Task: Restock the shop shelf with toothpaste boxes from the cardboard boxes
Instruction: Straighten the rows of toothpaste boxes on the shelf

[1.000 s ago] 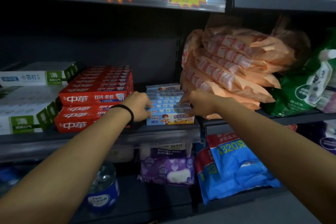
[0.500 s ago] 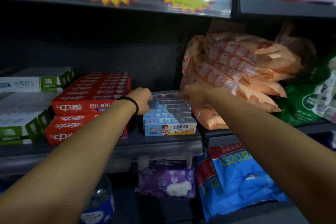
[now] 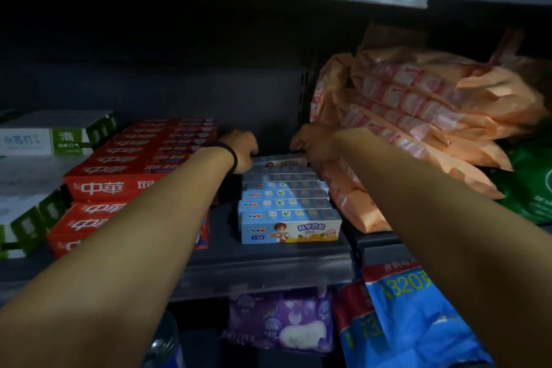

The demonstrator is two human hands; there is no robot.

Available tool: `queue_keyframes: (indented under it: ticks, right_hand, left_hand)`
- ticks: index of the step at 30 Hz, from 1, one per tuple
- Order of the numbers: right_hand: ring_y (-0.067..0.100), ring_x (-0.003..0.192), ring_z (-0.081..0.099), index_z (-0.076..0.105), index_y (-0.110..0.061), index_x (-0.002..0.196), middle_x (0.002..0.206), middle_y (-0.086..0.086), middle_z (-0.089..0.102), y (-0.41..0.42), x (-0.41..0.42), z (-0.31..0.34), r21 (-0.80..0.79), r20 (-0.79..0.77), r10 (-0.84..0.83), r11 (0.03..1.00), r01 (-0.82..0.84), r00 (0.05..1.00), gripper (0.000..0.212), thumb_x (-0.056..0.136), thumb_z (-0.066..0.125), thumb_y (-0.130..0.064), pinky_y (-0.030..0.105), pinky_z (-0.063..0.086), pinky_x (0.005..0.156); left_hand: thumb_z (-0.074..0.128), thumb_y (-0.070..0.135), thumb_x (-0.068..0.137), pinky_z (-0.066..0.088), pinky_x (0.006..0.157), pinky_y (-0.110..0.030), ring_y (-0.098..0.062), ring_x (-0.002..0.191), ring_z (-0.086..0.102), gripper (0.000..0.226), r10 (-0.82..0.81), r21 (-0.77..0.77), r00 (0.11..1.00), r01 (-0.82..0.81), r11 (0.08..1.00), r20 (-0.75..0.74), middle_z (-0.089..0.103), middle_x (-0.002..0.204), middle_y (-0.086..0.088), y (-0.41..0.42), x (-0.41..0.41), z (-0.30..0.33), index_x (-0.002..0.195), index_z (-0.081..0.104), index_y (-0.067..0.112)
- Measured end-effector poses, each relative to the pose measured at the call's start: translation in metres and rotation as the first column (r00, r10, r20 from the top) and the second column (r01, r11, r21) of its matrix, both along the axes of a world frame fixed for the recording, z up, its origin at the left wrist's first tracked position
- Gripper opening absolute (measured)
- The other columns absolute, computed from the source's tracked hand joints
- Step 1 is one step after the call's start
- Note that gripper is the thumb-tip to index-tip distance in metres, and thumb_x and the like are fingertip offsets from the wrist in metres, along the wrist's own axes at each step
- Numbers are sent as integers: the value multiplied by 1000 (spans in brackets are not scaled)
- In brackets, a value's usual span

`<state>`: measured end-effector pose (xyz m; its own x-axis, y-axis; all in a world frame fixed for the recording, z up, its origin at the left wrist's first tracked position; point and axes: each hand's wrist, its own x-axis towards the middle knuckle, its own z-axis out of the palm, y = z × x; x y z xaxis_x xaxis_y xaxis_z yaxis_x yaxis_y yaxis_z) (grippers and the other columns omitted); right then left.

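Curled fingers of the left hand (image 3: 242, 150) and right hand (image 3: 310, 143) grip opposite ends of the rearmost blue toothpaste box (image 3: 279, 162). It heads a row reaching the shelf (image 3: 268, 266) front edge, between red toothpaste boxes (image 3: 119, 176) and orange packets (image 3: 418, 116).

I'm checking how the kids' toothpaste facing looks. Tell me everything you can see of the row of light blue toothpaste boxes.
The light blue toothpaste boxes look like printed card, lying flat in one row running front to back on the dark shelf. The front box shows a cartoon child and oranges. The left hand and right hand touch the rearmost box's ends. Red boxes stand left; orange packs right.
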<state>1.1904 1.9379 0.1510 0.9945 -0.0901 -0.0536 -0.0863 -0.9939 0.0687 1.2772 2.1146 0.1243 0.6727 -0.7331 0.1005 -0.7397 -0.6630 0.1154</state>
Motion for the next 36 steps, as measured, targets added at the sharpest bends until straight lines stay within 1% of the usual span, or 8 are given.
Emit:
queue_keyframes:
  ticks: [8,11,13,16,19,23,28,36]
  right_hand:
    - [21,116,56,57,-10,130,129,7,59,-17,29,-10,34,39,11,999,-12,999,48,84,65,-3,31,45,99]
    - [20,117,54,56,-10,132,131,5,57,-19,35,-15,38,37,22,999,-23,999,48,85,66,-4,23,42,93]
    - [20,117,54,56,-11,131,130,5,58,-21,39,-19,39,40,19,999,-20,999,48,85,66,-6,21,40,89]
    - [19,115,55,57,-14,130,130,3,58,-26,47,-26,43,76,2,999,-5,997,50,82,65,-4,20,39,86]
    - [20,112,56,59,-14,127,125,3,59,-28,51,-32,27,66,-6,1000,5,998,47,82,63,-1,20,41,82]
    - [20,92,64,67,-13,111,111,5,67,-29,55,-38,35,79,-26,999,23,997,34,80,64,2,29,54,79]
    - [17,75,61,66,-7,108,98,9,68,-26,51,-36,37,68,-35,999,32,997,33,81,52,8,22,47,55]
    - [21,96,63,68,-8,107,104,6,68,-23,42,-31,37,20,15,999,-16,1000,29,80,65,1,28,49,80]
  left_hand:
    - [61,6,85,52,91,-37,-24,103,61,24,-27,9,999,27,1000,45,64,115,-8,-19,25,-9,108,68,8]
    - [60,5,84,52,85,-35,-24,96,62,12,-28,21,996,26,999,80,66,108,-9,-22,30,-13,88,68,13]
    - [59,5,83,51,79,-32,-24,91,62,18,-22,26,995,19,999,96,67,103,-10,-23,32,-16,70,60,17]
    - [59,7,84,50,82,-32,-27,99,62,14,-2,8,994,2,1000,105,67,107,-11,-25,39,-21,91,70,12]
    - [57,4,83,51,84,-33,-26,99,63,20,-16,4,995,15,1000,102,68,106,-10,-25,46,-25,92,73,12]
    - [63,6,82,50,91,-34,-27,104,62,18,-11,-18,994,13,1000,108,68,109,-10,-28,49,-25,96,73,11]
    - [65,7,82,49,93,-33,-25,105,63,19,-11,-45,992,17,999,122,69,109,-9,-29,50,-27,98,74,13]
    - [66,2,80,52,91,-35,-23,99,66,20,-26,-36,990,31,999,139,71,104,-7,-29,47,-23,93,76,13]
